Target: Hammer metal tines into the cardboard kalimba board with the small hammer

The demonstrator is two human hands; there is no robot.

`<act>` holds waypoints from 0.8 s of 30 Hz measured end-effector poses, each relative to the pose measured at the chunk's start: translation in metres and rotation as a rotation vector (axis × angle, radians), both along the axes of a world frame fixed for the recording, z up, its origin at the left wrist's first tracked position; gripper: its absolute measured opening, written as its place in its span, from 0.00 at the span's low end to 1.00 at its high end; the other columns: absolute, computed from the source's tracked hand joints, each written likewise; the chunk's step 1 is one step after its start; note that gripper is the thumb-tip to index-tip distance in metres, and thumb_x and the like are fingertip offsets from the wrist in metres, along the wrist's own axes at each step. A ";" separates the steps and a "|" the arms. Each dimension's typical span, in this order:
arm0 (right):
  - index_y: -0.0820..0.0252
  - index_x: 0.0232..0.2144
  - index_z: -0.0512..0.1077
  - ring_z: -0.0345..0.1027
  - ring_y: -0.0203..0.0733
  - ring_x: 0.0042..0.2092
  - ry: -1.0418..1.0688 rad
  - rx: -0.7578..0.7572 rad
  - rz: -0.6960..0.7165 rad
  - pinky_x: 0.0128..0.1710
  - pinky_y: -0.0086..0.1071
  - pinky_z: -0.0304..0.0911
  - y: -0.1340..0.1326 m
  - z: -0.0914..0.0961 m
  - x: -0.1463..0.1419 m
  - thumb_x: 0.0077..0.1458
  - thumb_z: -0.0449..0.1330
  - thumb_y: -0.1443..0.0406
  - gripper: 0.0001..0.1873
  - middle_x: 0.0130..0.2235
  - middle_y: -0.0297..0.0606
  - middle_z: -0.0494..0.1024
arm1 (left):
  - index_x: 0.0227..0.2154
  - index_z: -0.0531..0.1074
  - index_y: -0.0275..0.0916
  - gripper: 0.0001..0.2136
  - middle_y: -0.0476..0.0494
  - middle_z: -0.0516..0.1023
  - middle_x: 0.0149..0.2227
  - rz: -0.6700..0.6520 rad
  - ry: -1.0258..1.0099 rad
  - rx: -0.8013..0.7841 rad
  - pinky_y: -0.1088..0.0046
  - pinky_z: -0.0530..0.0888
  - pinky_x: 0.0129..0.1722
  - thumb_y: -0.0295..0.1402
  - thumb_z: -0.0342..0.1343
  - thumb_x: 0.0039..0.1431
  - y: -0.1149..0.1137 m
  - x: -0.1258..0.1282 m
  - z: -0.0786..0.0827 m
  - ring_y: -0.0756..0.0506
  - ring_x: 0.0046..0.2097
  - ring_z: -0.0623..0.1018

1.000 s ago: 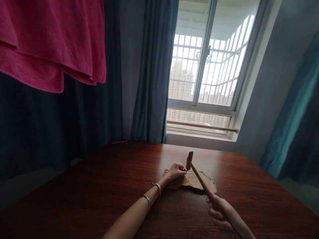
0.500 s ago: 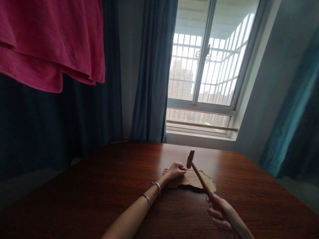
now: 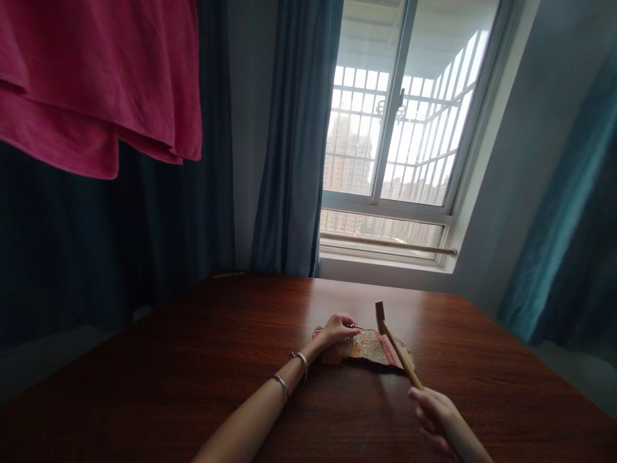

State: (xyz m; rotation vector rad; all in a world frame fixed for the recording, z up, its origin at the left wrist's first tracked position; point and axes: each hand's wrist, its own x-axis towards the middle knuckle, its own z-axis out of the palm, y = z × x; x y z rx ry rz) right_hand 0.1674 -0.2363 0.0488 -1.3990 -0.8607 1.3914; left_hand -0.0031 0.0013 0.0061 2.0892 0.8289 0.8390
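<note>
Across the board (image 3: 365,350): small dark specks (image 3: 370,341)

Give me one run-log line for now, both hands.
left hand: at speckled tan piece, grip unclear | right hand: gripping hammer by handle | piece: on brown table

A brown table (image 3: 193,373) spreads beneath the left hand (image 3: 339,329) and right hand (image 3: 438,417). Beyond them, daylight fills a window (image 3: 388,135) beside a grey wall (image 3: 520,167); blue curtains (image 3: 294,141) hang to either side.
</note>
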 end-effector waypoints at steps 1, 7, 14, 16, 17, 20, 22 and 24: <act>0.60 0.22 0.61 0.43 0.22 0.10 -0.069 0.030 -0.028 0.08 0.18 0.38 0.000 -0.002 0.005 0.41 0.59 0.54 0.17 0.12 0.21 0.55 | 0.30 0.76 0.31 0.19 0.44 0.76 0.29 0.000 -0.027 -0.027 0.77 0.65 0.30 0.44 0.53 0.46 -0.001 -0.001 0.002 0.48 0.31 0.72; 0.60 0.23 0.64 0.49 0.26 0.10 -0.423 0.027 -0.218 0.08 0.21 0.43 -0.002 -0.011 0.037 0.41 0.57 0.56 0.13 0.12 0.23 0.56 | 0.29 0.75 0.29 0.28 0.38 0.77 0.29 0.110 -0.298 -0.216 0.71 0.68 0.36 0.49 0.39 0.54 0.001 -0.002 0.006 0.46 0.32 0.74; 0.61 0.26 0.68 0.55 0.31 0.11 -0.532 -0.049 -0.252 0.09 0.23 0.45 -0.011 -0.013 0.061 0.42 0.57 0.57 0.13 0.13 0.27 0.60 | 0.24 0.73 0.31 0.23 0.40 0.75 0.25 0.337 -0.430 -0.176 0.71 0.69 0.32 0.44 0.40 0.53 0.014 0.003 -0.003 0.47 0.29 0.73; 0.61 0.27 0.69 0.58 0.33 0.12 -0.595 -0.062 -0.246 0.10 0.24 0.48 -0.012 -0.017 0.066 0.42 0.56 0.56 0.14 0.13 0.28 0.62 | 0.24 0.73 0.31 0.20 0.41 0.75 0.25 0.354 -0.450 -0.158 0.72 0.69 0.31 0.42 0.41 0.52 0.018 0.000 0.000 0.48 0.28 0.73; 0.62 0.28 0.69 0.59 0.35 0.13 -0.645 -0.061 -0.262 0.11 0.25 0.49 -0.012 -0.019 0.069 0.42 0.56 0.55 0.15 0.13 0.29 0.62 | 0.24 0.72 0.31 0.19 0.41 0.75 0.25 0.358 -0.462 -0.153 0.72 0.69 0.30 0.41 0.42 0.52 0.019 -0.002 0.004 0.48 0.28 0.73; 0.62 0.28 0.71 0.65 0.40 0.19 -0.817 -0.030 -0.302 0.14 0.28 0.55 -0.011 -0.026 0.080 0.44 0.54 0.54 0.17 0.17 0.35 0.69 | 0.24 0.72 0.31 0.17 0.40 0.75 0.26 0.358 -0.511 -0.145 0.73 0.69 0.29 0.39 0.43 0.50 0.024 -0.010 0.019 0.48 0.28 0.73; 0.61 0.29 0.72 0.69 0.44 0.24 -0.921 -0.032 -0.305 0.18 0.30 0.59 -0.009 -0.030 0.089 0.44 0.54 0.54 0.18 0.22 0.40 0.74 | 0.25 0.72 0.31 0.16 0.39 0.75 0.27 0.353 -0.524 -0.151 0.73 0.69 0.29 0.38 0.44 0.49 0.025 -0.015 0.033 0.48 0.29 0.73; 0.60 0.30 0.74 0.72 0.48 0.31 -1.016 -0.049 -0.284 0.24 0.32 0.61 -0.007 -0.032 0.099 0.43 0.55 0.53 0.18 0.28 0.43 0.77 | 0.25 0.73 0.31 0.16 0.39 0.76 0.28 0.346 -0.505 -0.162 0.75 0.69 0.28 0.37 0.44 0.48 0.025 -0.020 0.049 0.48 0.30 0.73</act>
